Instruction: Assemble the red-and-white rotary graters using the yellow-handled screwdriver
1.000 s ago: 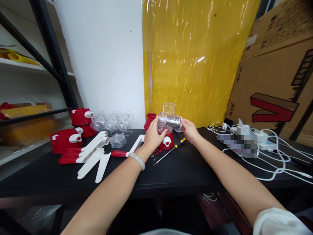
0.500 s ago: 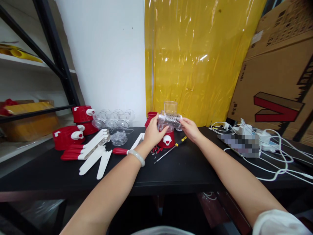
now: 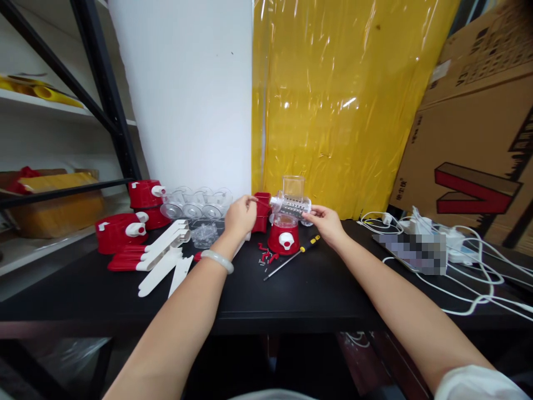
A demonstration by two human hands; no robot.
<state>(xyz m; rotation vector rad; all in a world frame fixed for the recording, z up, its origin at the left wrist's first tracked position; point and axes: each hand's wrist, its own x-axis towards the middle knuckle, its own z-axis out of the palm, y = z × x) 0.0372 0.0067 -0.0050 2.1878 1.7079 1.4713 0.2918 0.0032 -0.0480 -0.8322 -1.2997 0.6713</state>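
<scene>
My right hand (image 3: 328,222) grips the right end of a grater drum (image 3: 293,206), a perforated metal cylinder with white ends. It lies level at the clear plastic hopper (image 3: 293,186) of a red grater base (image 3: 283,239); whether it sits inside is hard to tell. My left hand (image 3: 241,216) is apart from the drum, to its left, with fingertips pinched together. What they hold, if anything, I cannot make out. Behind its fingertips stands another red part (image 3: 261,211). A yellow-and-black screwdriver (image 3: 297,256) rests before the base, beside small red pieces and screws (image 3: 266,256).
On the left are red bases (image 3: 119,232), white handles with red grips (image 3: 154,250), clear hoppers (image 3: 195,203) and a stack of clear parts (image 3: 205,235). To the right lie a phone-like device (image 3: 410,253) and white cables (image 3: 478,283), with a large cardboard box (image 3: 466,144) behind.
My left hand has let go of the drum's left end and moved left, its fingers now pinched. My right hand stays on the drum's right end. The view has shifted slightly.
</scene>
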